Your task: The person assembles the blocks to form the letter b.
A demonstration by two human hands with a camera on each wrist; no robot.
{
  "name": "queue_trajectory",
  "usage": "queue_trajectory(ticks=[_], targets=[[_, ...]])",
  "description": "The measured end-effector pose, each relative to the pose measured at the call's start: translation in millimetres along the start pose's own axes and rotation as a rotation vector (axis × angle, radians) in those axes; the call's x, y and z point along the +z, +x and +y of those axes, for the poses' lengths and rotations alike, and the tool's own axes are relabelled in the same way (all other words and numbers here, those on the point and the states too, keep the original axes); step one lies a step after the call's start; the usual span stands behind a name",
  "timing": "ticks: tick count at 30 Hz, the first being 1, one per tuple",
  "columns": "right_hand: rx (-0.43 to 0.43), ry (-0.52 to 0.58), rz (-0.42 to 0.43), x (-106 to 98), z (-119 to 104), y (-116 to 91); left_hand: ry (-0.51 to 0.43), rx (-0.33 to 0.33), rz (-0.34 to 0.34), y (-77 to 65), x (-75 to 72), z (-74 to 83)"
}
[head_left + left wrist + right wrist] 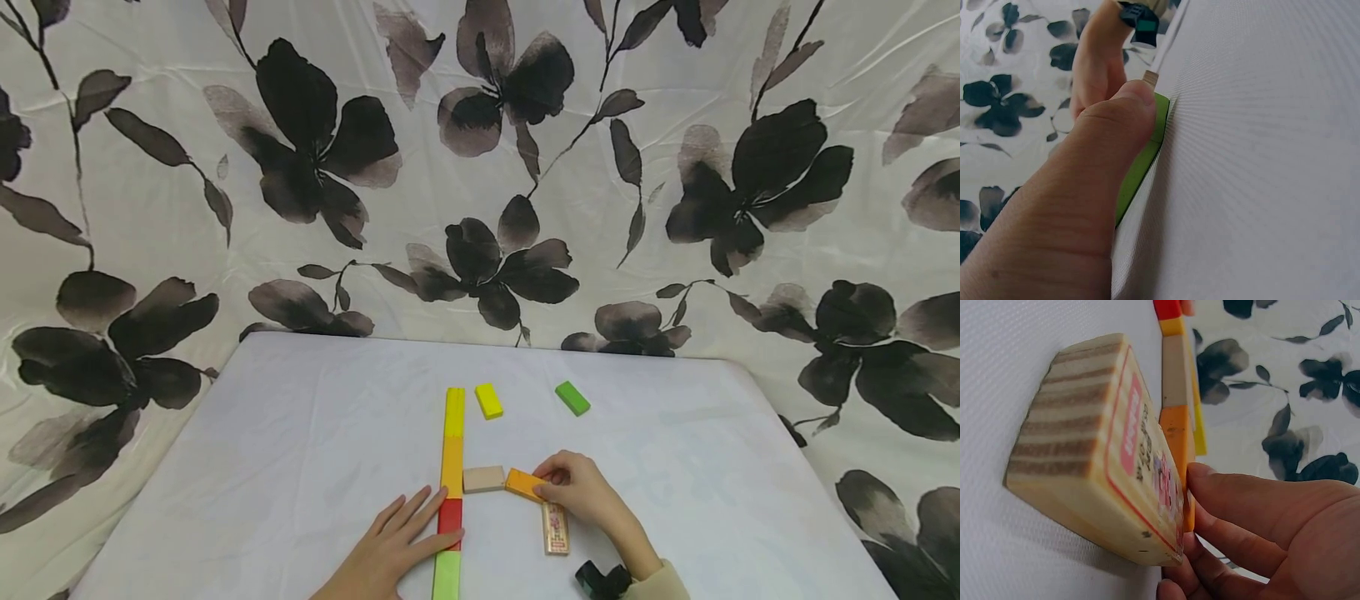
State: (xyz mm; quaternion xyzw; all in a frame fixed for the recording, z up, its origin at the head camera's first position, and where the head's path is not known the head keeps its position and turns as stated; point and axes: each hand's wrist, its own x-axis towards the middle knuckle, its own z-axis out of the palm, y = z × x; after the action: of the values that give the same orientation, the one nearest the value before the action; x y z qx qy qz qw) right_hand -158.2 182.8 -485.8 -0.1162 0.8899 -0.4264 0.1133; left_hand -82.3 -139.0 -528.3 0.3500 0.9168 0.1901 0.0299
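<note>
My right hand [576,492] pinches the right end of an orange block [523,484] between thumb and fingers. A beige wooden block [483,479] lies at the orange block's left end. A wooden block with a printed face [556,529] lies at its right end, large in the right wrist view. My left hand [397,537] rests with spread, straight fingers on a line of blocks. Its fingertips and thumb tip lie at both ends of a red block [450,521]. Yellow-orange [452,467] and yellow [454,412] blocks continue the line away from me, a light green block [447,575] towards me.
A loose yellow block [489,401] and a loose green block [573,398] lie farther back on the white tabletop [315,417]. A flower-patterned cloth [420,183] hangs behind the table's far edge. A black device [602,579] sits at my right wrist.
</note>
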Motion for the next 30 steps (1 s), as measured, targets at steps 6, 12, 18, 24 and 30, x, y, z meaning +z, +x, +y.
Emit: queue_trajectory(ticks=[6, 12, 18, 24, 30], targets=[[0.001, -0.009, -0.010, 0.6, -0.2, -0.9, 0.021, 0.007, 0.004, 0.2, 0.5, -0.3], [0.013, -0.014, -0.001, 1.4, -2.9, -2.6, 0.017, 0.004, 0.006, -0.2, -0.7, 0.0], [0.026, -0.011, 0.010, 2.2, -5.0, -4.8, 0.005, 0.000, -0.003, -0.3, -2.4, 0.9], [0.023, -0.015, 0.016, 2.9, -4.0, -4.0, 0.000, -0.002, -0.007, 0.1, -3.1, 1.9], [0.022, -0.018, 0.007, 3.5, -4.2, -3.1, 0.008, -0.001, 0.003, -0.4, -3.0, 2.4]])
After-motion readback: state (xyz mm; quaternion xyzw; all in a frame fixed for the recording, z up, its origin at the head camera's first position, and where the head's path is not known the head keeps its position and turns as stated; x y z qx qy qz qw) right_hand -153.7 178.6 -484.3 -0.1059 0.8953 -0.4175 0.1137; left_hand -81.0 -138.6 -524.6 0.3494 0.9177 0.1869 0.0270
